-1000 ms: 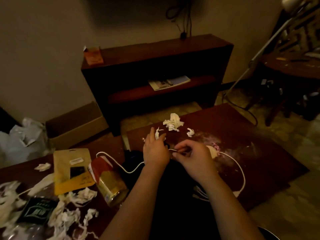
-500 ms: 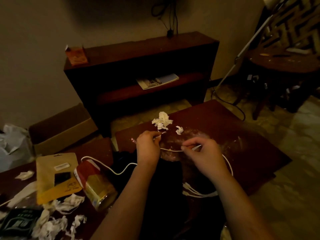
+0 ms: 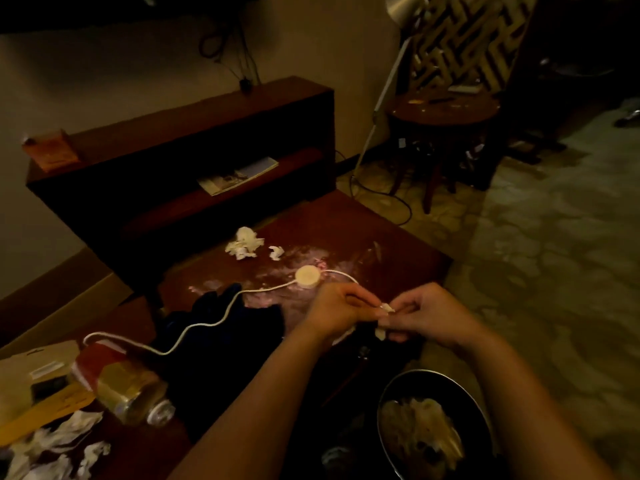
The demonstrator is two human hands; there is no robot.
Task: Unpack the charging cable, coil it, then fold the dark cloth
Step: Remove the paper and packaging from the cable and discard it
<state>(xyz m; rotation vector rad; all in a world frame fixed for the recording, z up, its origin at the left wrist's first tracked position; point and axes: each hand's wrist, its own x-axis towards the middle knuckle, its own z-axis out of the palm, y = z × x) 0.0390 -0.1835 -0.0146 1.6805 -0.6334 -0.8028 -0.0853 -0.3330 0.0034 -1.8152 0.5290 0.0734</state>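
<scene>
White cable [image 3: 204, 324] runs from behind the tipped can [image 3: 121, 389], over the dark cloth [image 3: 225, 362] on the worktop [image 3: 346, 230], through its round puck [image 3: 307, 277], to the left hand [image 3: 337, 308] and right hand [image 3: 429, 317], both pinching its end, fingers curled.

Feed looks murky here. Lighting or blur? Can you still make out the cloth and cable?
Head view: dim, warm light; the dark cloth nearly merges with shadow, its folds unreadable. Head view: the white cable stands out clearly, with soft glare on the table near it. Head view: the left hand and right hand look slightly soft.
</scene>
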